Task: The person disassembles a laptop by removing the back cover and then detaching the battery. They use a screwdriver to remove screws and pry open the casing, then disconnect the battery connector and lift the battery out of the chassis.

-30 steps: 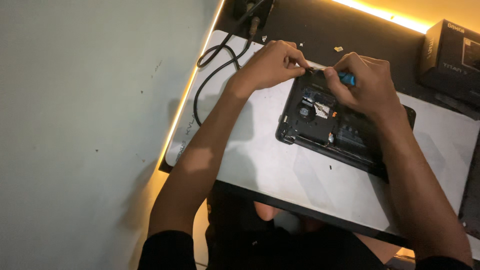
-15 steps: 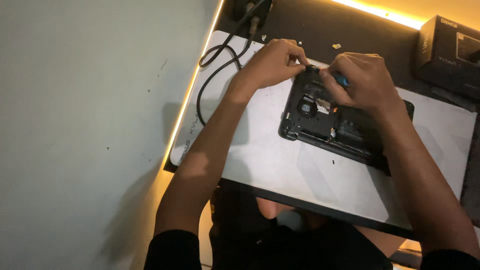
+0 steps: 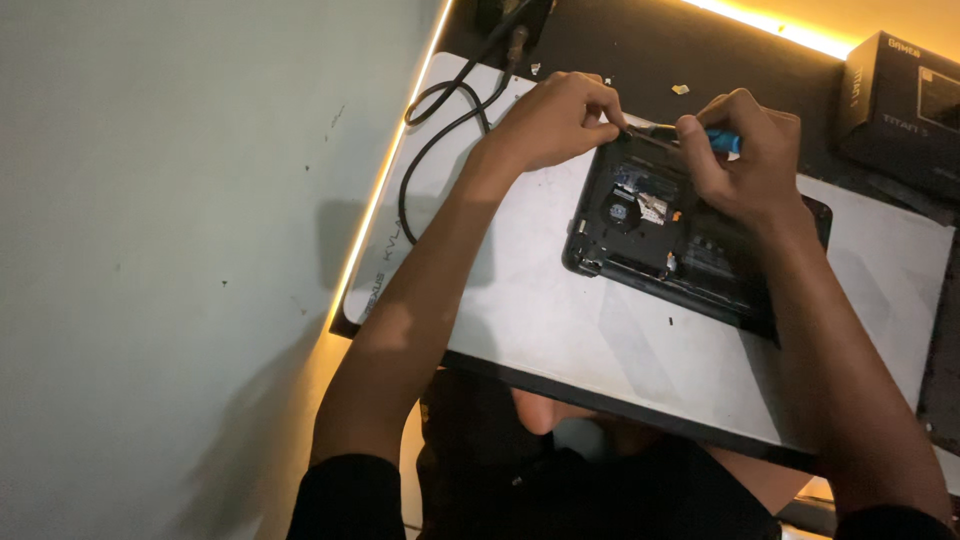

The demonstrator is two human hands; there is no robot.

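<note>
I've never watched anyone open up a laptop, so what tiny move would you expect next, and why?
Probably a small twist of the screwdriver in the right hand: its tip sits at the top edge of the opened laptop, with the left hand pinching right beside it.

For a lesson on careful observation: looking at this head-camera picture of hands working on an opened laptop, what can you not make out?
- Tool tip: hidden under the right hand; only a blue handle shows.
- What the left hand pinches: too small, covered by fingertips.
- Opened laptop: far edge hidden by both hands, parts dim.
- Black box: cut off by the right edge.
- Cables: ends run off the top.
</note>
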